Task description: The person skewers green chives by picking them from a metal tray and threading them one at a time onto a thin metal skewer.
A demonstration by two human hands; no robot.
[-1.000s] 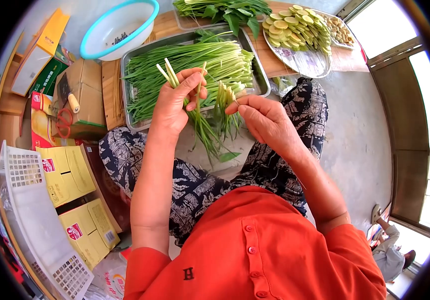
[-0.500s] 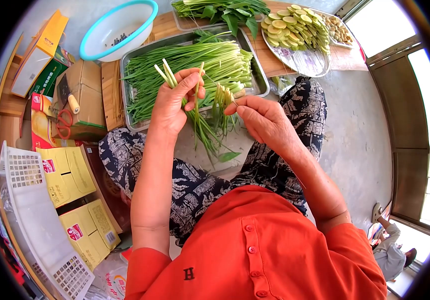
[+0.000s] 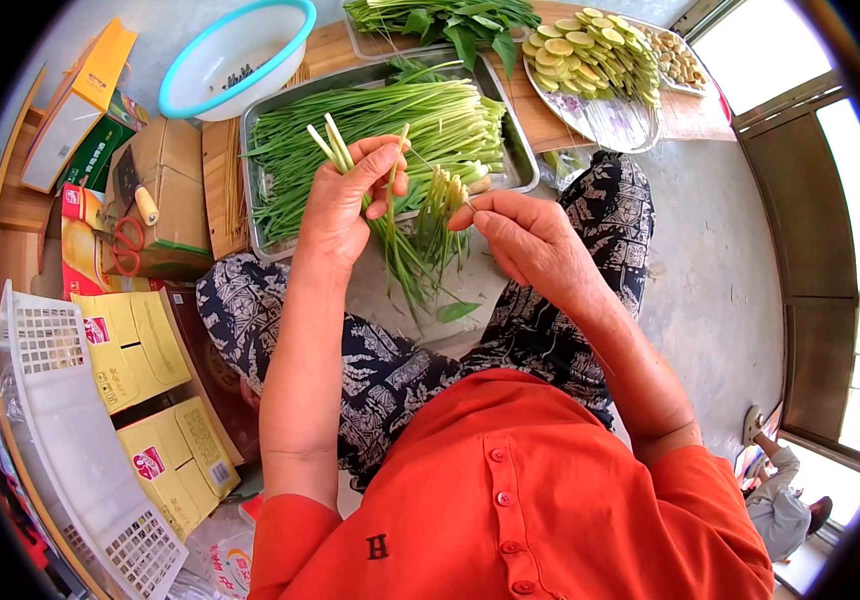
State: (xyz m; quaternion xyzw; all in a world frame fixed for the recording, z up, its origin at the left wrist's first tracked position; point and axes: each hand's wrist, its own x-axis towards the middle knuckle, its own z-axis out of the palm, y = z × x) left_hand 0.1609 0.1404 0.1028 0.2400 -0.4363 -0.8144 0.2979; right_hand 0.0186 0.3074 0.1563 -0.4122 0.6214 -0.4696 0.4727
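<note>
My left hand (image 3: 355, 195) is wrapped round a few green stalks (image 3: 334, 143), whose pale ends stick up above the fingers and whose leaves hang below. My right hand (image 3: 530, 240) is closed in a pinch at the right end of a small folded green bundle (image 3: 440, 215); a thin stick end seems to show at its fingertips. The bundle hangs between my hands, over the front edge of a metal tray (image 3: 527, 160). Long green stalks (image 3: 370, 125) with pale ends at the right fill that tray.
Behind stand a blue-rimmed basin (image 3: 200, 75), leafy greens (image 3: 450, 20) and a plate (image 3: 610, 130) of skewered slices (image 3: 580, 55). At left are a cardboard box (image 3: 175, 170), red scissors (image 3: 128, 245), yellow boxes (image 3: 140, 350) and a white basket (image 3: 70, 420). Another person's leg (image 3: 780, 500) shows lower right.
</note>
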